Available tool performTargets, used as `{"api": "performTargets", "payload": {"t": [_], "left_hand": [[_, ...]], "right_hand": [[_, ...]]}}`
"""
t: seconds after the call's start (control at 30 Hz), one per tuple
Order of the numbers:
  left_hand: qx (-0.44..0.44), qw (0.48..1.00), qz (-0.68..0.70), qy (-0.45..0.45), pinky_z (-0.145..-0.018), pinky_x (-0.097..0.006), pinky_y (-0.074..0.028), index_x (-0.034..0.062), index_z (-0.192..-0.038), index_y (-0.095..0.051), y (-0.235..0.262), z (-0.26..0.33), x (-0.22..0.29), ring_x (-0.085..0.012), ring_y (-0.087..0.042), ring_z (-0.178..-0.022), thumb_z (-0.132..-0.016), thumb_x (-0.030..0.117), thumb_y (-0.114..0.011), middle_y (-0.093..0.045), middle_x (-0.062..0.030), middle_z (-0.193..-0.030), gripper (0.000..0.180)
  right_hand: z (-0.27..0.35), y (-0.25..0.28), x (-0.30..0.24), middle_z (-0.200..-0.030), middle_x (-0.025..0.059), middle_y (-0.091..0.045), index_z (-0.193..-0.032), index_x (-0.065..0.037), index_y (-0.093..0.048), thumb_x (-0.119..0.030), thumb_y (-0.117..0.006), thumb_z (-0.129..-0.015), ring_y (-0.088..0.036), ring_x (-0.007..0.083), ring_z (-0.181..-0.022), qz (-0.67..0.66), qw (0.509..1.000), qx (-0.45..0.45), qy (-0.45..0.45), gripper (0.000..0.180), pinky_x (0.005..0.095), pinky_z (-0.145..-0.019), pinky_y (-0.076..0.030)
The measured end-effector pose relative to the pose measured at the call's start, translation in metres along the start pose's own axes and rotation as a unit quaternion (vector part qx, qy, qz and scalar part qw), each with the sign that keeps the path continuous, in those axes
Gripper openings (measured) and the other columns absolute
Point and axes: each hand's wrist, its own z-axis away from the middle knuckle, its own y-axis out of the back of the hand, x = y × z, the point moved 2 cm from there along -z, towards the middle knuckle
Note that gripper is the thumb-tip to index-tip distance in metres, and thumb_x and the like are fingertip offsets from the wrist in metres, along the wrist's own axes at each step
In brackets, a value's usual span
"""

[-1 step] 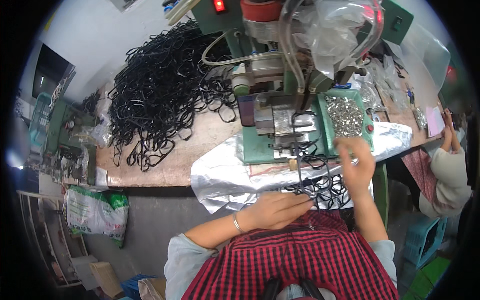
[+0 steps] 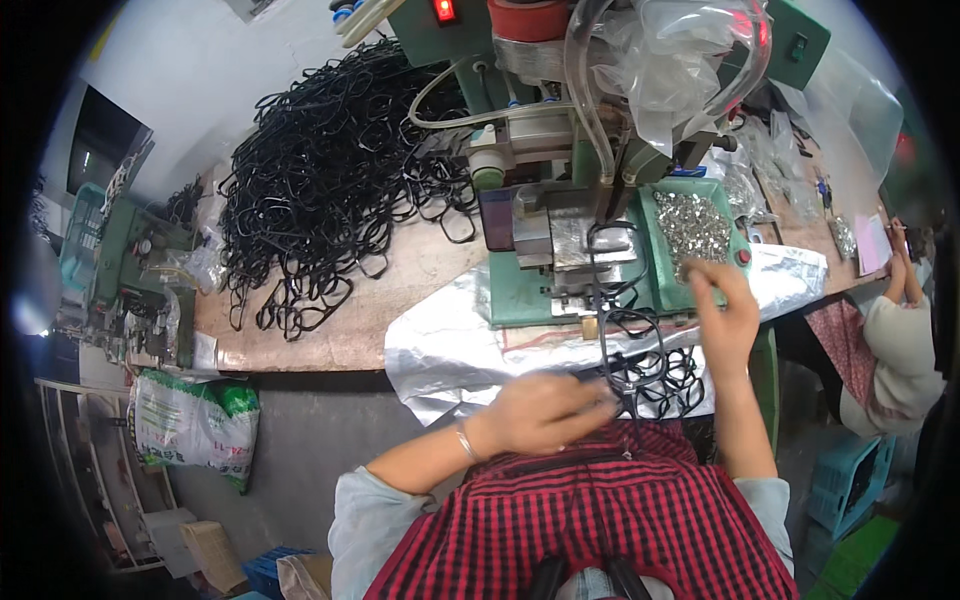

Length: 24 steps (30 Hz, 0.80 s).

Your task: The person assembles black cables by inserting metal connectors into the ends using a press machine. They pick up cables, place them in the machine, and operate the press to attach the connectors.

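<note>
My left hand is at the table's front edge, over my checked apron. Its fingers are smeared by motion beside black loops, so their grip is unclear. From these, a long black loop reaches up to the metal work block of a green bench machine. My right hand hovers at the near edge of a green tray of small shiny metal pieces. Its thumb and forefinger are bent and look apart, slightly blurred; no piece shows between them.
A large heap of black loops covers the table's left part. Silvery sheeting lies under the machine and hangs over the edge. Clear hoses and plastic bags hang above. Another person sits at the far right. A white-green sack stands lower left.
My right hand has moved slightly up and to the right, its fingertips closer to the metal pieces. The left hand has shifted a little, and its fingers now look more blurred.
</note>
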Motion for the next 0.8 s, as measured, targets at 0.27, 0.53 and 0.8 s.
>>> {"api": "performTargets", "payload": {"t": [0.27, 0.53, 0.8], "left_hand": [[0.140, 0.853, -0.397, 0.310, -0.108, -0.048, -0.038, 0.0140, -0.103, -0.073, 0.108, 0.001, -0.156, -0.0392, -0.051, -0.120, -0.074, 0.003, -0.071, -0.059, -0.0158, -0.130, 0.032], [-0.069, 0.866, -0.358, 0.343, -0.115, -0.052, -0.032, 0.0145, -0.101, -0.074, 0.085, 0.057, -0.228, -0.0431, -0.045, -0.129, -0.069, 0.010, -0.072, -0.051, -0.0142, -0.146, 0.032], [0.174, 0.877, -0.349, 0.280, -0.084, -0.040, -0.047, 0.0063, -0.101, -0.074, 0.111, 0.045, -0.191, -0.0320, -0.057, -0.093, -0.093, 0.015, -0.066, -0.069, -0.0137, -0.119, 0.015]], "right_hand": [[-0.035, -0.024, 0.032, -0.094, 0.0075, -0.073, -0.104, 0.000, -0.073, -0.008, -0.070, -0.089, -0.067, 0.0137, -0.087, -0.095, 0.989, 0.027, -0.111, 0.018, 0.0269, -0.082, -0.050], [-0.010, -0.006, 0.056, -0.093, 0.0099, -0.071, -0.096, -0.002, -0.073, -0.005, -0.070, -0.085, -0.067, 0.0224, -0.089, 0.040, 0.995, 0.078, -0.039, 0.012, 0.0320, -0.083, -0.051], [-0.016, 0.028, -0.020, -0.093, 0.0100, -0.071, -0.096, 0.000, -0.072, -0.001, -0.066, -0.084, -0.067, 0.0220, -0.089, -0.068, 0.997, -0.016, -0.034, 0.013, 0.0324, -0.084, -0.050]]}}
